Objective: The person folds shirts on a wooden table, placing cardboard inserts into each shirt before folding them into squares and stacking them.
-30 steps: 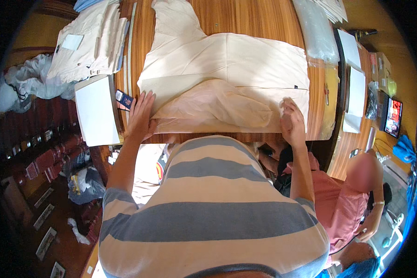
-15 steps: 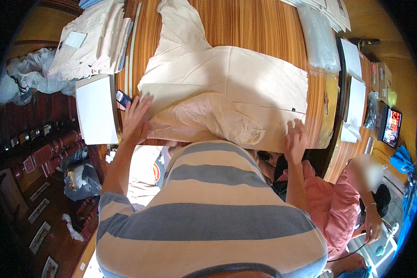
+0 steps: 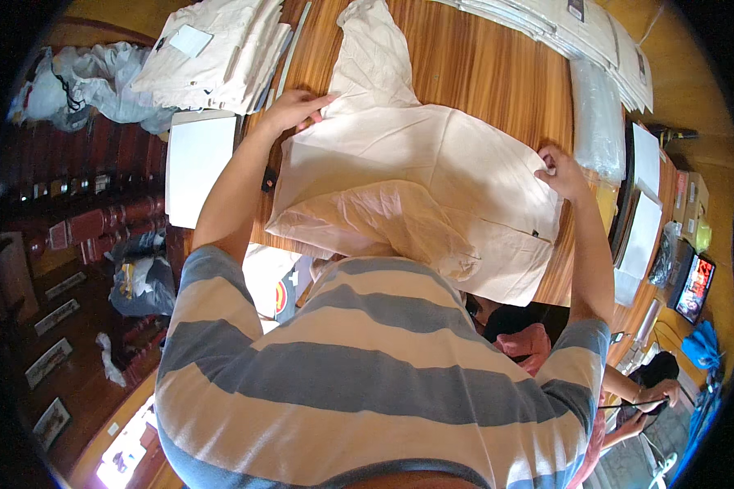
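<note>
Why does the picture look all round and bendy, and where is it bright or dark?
Head view: the fisheye lens bends straight edges and leaves black corners; head view: light falls brightly on the cream cloth; head view: the clear plastic looks shiny; head view: dark red wood at left looks dim.

Your wood bench (image 3: 493, 77) carries a cream garment (image 3: 432, 167) before you, a folded stack (image 3: 220, 65) far left, clear plastic (image 3: 597, 118) and a pile (image 3: 550, 23) far right.

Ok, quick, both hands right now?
Left hand: partly open, fingertips at the cream garment beside its sleeve; grip unclear.
Right hand: fingers curled at the garment's far right corner; can't tell if pinching.
</note>
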`<state>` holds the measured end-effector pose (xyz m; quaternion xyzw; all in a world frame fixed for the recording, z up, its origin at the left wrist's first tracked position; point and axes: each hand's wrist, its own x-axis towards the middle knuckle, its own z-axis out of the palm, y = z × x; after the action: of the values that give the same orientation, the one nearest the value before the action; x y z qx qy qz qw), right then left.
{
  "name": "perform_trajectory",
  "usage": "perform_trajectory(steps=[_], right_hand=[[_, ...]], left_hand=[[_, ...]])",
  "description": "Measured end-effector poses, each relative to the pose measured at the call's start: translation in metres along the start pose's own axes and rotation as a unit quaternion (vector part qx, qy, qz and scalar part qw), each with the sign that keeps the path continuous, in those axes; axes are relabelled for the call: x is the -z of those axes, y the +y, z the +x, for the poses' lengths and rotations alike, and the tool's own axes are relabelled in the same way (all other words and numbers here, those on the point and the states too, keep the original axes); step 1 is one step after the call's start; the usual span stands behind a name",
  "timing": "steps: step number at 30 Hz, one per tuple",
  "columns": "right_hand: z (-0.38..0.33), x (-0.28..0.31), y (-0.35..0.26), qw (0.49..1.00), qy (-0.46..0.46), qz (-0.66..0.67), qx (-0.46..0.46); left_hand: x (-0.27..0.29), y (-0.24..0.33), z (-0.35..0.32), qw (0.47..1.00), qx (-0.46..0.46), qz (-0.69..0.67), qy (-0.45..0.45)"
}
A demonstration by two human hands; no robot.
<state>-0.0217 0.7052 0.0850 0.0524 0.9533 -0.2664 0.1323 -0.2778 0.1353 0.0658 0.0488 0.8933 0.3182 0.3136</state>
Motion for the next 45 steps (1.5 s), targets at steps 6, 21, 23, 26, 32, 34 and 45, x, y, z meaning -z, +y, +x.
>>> perform_trajectory(steps=[6, 21, 23, 26, 32, 34, 45], right_hand=[[-0.016, -0.002, 0.011, 0.997, -0.06, -0.049, 0.004], [-0.25, -0.093, -0.031, 0.98, 0.0, -0.201, 0.013], [-0.253, -0.103, -0.034, 0.976, 0.025, -0.216, 0.003], [-0.252, -0.102, -0.044, 0.967, 0.069, -0.243, -0.023], [-0.25, -0.104, -0.032, 0.958, 0.067, -0.279, 0.012], [-0.256, -0.104, -0.027, 0.956, 0.072, -0.283, 0.013], [-0.281, -0.115, -0.055, 0.89, -0.044, -0.408, -0.199]], left_hand=[[0.006, 0.001, 0.0, 0.978, 0.042, -0.172, -0.11], [-0.023, -0.117, -0.174, 0.982, 0.016, -0.156, -0.1], [-0.027, -0.102, -0.177, 0.995, -0.035, -0.051, -0.077], [-0.015, -0.035, -0.185, 0.965, -0.121, 0.223, -0.064], [-0.127, 0.064, -0.163, 0.772, -0.568, 0.263, -0.112], [-0.144, 0.051, -0.161, 0.763, -0.501, 0.362, -0.191], [-0.144, 0.039, -0.181, 0.791, -0.462, 0.316, -0.247]])
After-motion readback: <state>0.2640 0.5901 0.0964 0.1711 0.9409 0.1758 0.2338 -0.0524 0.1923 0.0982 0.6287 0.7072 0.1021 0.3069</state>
